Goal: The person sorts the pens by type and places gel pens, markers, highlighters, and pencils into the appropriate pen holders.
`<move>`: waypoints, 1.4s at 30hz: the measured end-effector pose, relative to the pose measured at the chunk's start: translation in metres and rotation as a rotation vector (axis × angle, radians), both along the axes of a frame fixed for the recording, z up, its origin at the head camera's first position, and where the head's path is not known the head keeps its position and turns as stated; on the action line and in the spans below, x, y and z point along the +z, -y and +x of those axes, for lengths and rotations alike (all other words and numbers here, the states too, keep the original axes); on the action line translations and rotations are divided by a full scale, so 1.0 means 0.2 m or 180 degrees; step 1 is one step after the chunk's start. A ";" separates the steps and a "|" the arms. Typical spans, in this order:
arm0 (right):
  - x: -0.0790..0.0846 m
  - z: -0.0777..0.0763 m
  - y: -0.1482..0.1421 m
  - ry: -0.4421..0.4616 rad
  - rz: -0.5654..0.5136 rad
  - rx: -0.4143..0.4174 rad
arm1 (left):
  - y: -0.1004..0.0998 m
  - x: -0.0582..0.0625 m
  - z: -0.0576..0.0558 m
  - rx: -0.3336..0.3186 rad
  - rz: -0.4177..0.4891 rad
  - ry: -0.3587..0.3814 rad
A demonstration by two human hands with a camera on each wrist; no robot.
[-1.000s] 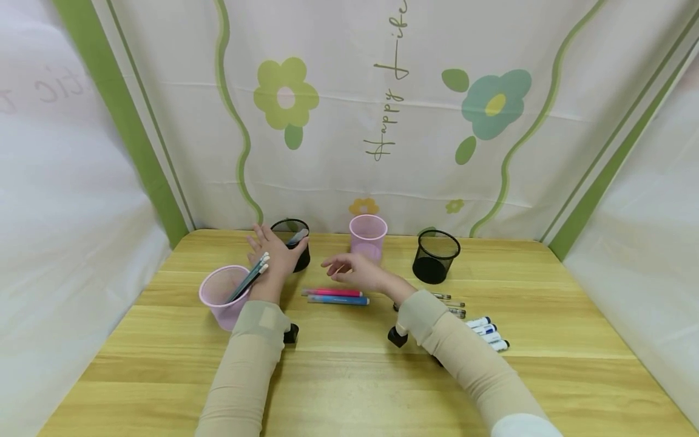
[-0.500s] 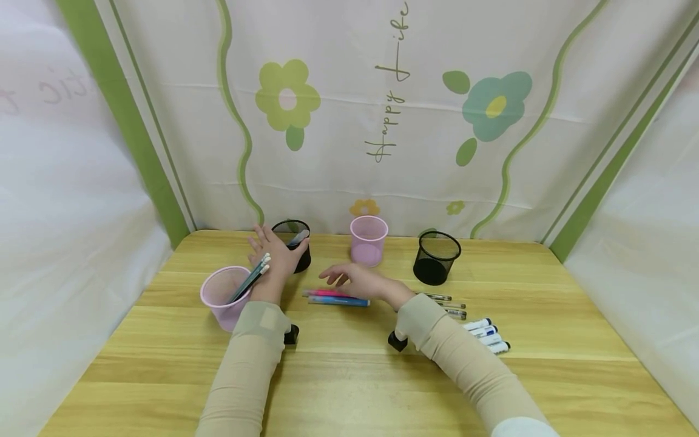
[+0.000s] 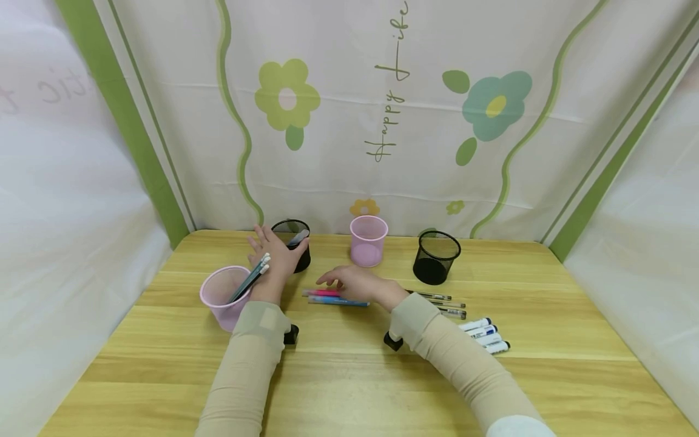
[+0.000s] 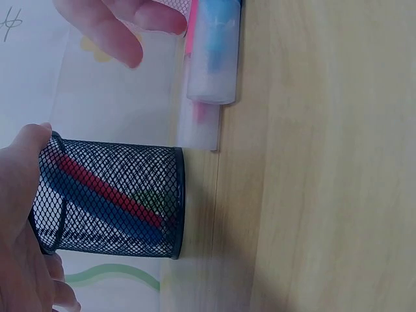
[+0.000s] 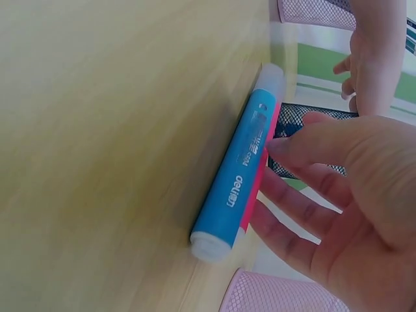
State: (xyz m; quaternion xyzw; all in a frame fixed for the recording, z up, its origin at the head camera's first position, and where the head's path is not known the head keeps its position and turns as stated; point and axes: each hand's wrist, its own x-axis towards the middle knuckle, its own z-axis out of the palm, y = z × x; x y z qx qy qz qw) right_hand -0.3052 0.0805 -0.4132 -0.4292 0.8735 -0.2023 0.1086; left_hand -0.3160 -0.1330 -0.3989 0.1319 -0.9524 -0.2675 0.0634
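My left hand (image 3: 277,260) holds the black mesh pen cup (image 4: 117,201) by its rim, thumb on one side and fingers on the other. Inside the cup, a red and a blue pen lean diagonally behind the mesh. My right hand (image 5: 351,188) reaches down over the pink marker (image 3: 321,292), which lies beside the blue marker (image 5: 237,172) on the table. In the right wrist view the thumb tip overlaps the pink marker's edge, and the slightly bent fingers come down along its far side. In the head view the hand covers part of both markers.
Left of my left hand stands a pink mesh cup (image 3: 225,306) with several pencils (image 3: 250,279). Another pink cup (image 3: 368,243) and a black mesh cup (image 3: 435,261) stand at the back. Several gel pens (image 3: 450,305) and white markers (image 3: 486,335) lie at the right, beside my right forearm.
My right hand has come down from above the markers, its fingers now right at the pink one. The left hand has kept its place on the black cup.
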 end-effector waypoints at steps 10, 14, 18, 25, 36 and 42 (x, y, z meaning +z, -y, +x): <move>0.00 0.00 0.03 -0.0038 0.0209 -0.0091 | 0.00 0.00 0.00 -0.0030 0.0000 0.0004; 0.00 0.00 0.04 -0.0105 0.0324 -0.0103 | 0.00 0.00 0.00 -0.0028 -0.0025 -0.0004; 0.00 0.01 0.06 -0.0125 0.0391 -0.0152 | 0.00 0.01 0.01 -0.0033 -0.0047 0.0006; -0.01 0.01 0.07 -0.0089 0.0498 -0.0266 | 0.00 0.02 0.01 -0.0057 0.0001 0.0055; 0.00 0.00 0.07 -0.0115 0.0433 -0.0207 | 0.00 0.01 0.01 -0.0032 -0.0030 0.0016; 0.00 -0.02 0.04 -0.0091 0.0356 -0.0180 | 0.00 0.01 0.00 -0.0013 -0.0031 -0.0005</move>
